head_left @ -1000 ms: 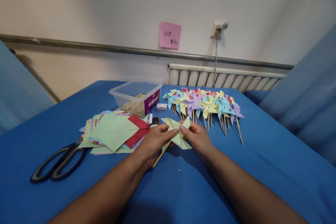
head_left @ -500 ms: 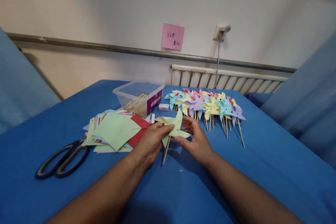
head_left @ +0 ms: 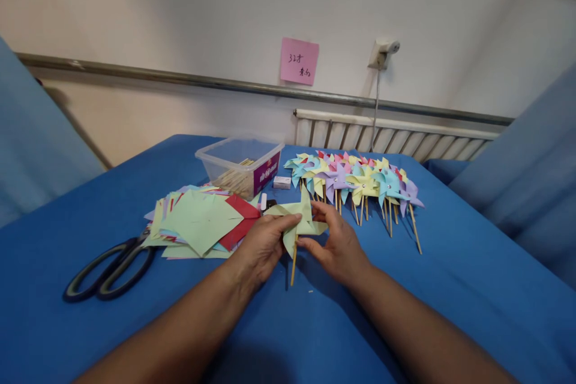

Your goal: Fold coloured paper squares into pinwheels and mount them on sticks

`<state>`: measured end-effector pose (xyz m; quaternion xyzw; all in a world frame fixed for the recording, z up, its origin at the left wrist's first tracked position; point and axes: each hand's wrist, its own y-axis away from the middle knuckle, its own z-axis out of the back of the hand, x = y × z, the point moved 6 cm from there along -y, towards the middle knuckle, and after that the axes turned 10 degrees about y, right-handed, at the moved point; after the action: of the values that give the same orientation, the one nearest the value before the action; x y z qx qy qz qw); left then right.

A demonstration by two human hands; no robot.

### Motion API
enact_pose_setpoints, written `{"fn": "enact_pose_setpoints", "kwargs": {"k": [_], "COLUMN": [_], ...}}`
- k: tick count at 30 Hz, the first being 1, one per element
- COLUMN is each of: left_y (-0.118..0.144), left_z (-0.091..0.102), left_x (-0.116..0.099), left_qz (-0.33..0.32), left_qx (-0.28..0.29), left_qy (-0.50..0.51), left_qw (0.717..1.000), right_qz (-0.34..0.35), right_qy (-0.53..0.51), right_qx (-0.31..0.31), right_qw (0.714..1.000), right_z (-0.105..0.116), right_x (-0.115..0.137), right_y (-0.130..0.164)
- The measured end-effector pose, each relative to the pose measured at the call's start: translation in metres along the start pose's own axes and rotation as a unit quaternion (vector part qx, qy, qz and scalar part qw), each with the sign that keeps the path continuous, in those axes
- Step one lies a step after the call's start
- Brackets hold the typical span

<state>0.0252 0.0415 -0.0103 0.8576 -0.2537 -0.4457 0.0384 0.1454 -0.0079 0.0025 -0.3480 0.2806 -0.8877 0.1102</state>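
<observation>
head view. the left hand [head_left: 263, 246] and the right hand [head_left: 338, 244] meet over the middle of the blue cloth-covered table [head_left: 450, 288], each pinching a pale green folded-paper pinwheel [head_left: 299, 219] between thumb and fingertips. the left thumb lies on the pinwheel's left blades; the right fingers close on its right side. the pinwheel's thin wooden stick [head_left: 294, 265] hangs below the paper, nearly upright, between the two hands and just above the cloth. left of the hands lies a loose stack of cut coloured paper squares [head_left: 202, 225], pale green on top with a red sheet showing at its right edge. further left, black-handled scissors [head_left: 110, 270] lie flat on the cloth, touching the stack's corner. behind the stack stands a clear plastic box with a purple label [head_left: 240, 165] holding wooden sticks. a small white box [head_left: 282, 182] sits just beside it. a row of finished pinwheels in yellow, blue, purple and pink [head_left: 355, 180] lies behind and to the right of the hands, sticks pointing toward the viewer. a pink sticky note [head_left: 299, 60] is fixed to the wall.
</observation>
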Motion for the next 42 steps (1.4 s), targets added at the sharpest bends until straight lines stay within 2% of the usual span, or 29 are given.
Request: {"fn": "enact_pose_setpoints", "kwargs": {"k": [8, 13, 19, 24, 31, 37, 42], "left_y": [0.002, 0.001, 0.001, -0.001, -0.003, 0.000, 0.003], "left_z": [-0.004, -0.003, -0.007, -0.002, 0.001, 0.002, 0.001], "left_x": [0.001, 0.004, 0.002, -0.004, -0.013, -0.018, -0.023], "left_qz": [-0.010, 0.007, -0.007, -0.055, -0.134, -0.159, -0.218], "left_qx": [0.039, 0.028, 0.052, 0.026, -0.006, -0.027, -0.038], "left_qy": [-0.013, -0.013, -0.015, -0.029, -0.135, -0.146, -0.231], "left_qw": [0.999, 0.999, 0.998, 0.998, 0.982, 0.976, 0.947], "right_qz": [0.041, 0.018, 0.006, 0.011, 0.006, -0.021, -0.033], "right_qy": [0.040, 0.028, 0.018, 0.027, 0.039, 0.073, 0.097], "right_qx": [-0.034, -0.032, -0.057, -0.081, -0.066, -0.098, -0.052], "right_qw": [0.998, 0.999, 0.998, 0.996, 0.997, 0.992, 0.993], "right_z": [0.004, 0.003, 0.005, 0.012, 0.009, 0.014, 0.004], "right_x": [0.001, -0.003, -0.006, 0.002, 0.010, 0.010, 0.011], "right_y": [0.000, -0.001, 0.000, -0.001, 0.003, 0.006, 0.008]}}
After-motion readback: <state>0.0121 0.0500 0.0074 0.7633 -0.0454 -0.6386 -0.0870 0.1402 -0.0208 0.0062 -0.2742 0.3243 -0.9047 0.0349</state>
